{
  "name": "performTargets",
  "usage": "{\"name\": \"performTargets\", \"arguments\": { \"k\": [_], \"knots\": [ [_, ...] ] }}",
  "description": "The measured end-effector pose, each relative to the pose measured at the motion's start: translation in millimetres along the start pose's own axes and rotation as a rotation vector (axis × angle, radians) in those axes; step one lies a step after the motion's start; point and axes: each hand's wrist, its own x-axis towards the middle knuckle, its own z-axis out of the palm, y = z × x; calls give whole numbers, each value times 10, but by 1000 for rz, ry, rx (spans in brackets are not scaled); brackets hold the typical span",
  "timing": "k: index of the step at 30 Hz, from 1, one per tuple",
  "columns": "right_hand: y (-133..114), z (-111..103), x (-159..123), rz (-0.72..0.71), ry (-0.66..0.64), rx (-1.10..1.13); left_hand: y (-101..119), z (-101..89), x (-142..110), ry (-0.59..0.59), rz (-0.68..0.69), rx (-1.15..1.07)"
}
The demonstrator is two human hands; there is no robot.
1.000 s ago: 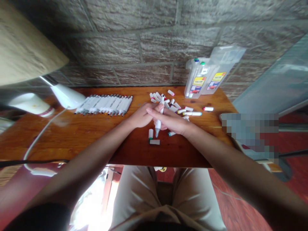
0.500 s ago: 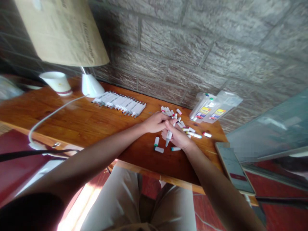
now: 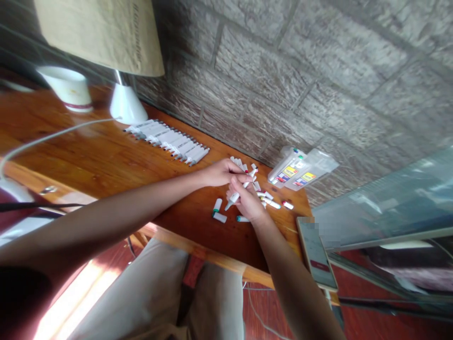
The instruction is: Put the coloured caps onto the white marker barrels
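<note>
Head view, right hand (image 3: 248,202) closed around a white marker (image 3: 232,199) above the worktop (image 3: 191,203), marker more slanted than before, left hand (image 3: 220,174) at its upper end, firmness of this grip cannot be told

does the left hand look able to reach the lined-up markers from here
Probably yes: the lined-up markers lie near the left hand, with nothing visible blocking the way between.
</note>
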Motion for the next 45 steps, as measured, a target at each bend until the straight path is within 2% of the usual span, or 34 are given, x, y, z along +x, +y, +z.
{"name": "performTargets", "arguments": {
  "k": [3, 6, 10, 16, 22, 27, 32, 38, 45],
  "knots": [
    [-47, 11, -21, 5, -22, 39, -8, 45, 9, 16, -88, -186],
    [-131, 18, -38, 45, -29, 89, -23, 72, 17, 54, -121, -306],
    [-183, 9, -38, 71, 21, 108, -34, 76, 21, 42, -141, -323],
    [-182, -8, -48, 89, -33, 73, 2, 93, 6, -12, -233, -407],
    [-222, 15, -40, 130, 16, 7, -69, 108, 8, -24, -274, -525],
    [-225, 3, -62, 126, -13, 7, -31, 110, 6, -26, -262, -528],
    [-179, 15, -107, 93, -68, 10, 19, 68, -23, -97, -246, -535],
    [-204, -3, -126, 96, -43, -31, 18, 52, -27, -158, -228, -507],
    [-159, -48, -99, 68, -15, -56, -12, 45, -15, -91, -277, -515]
  ]
}}
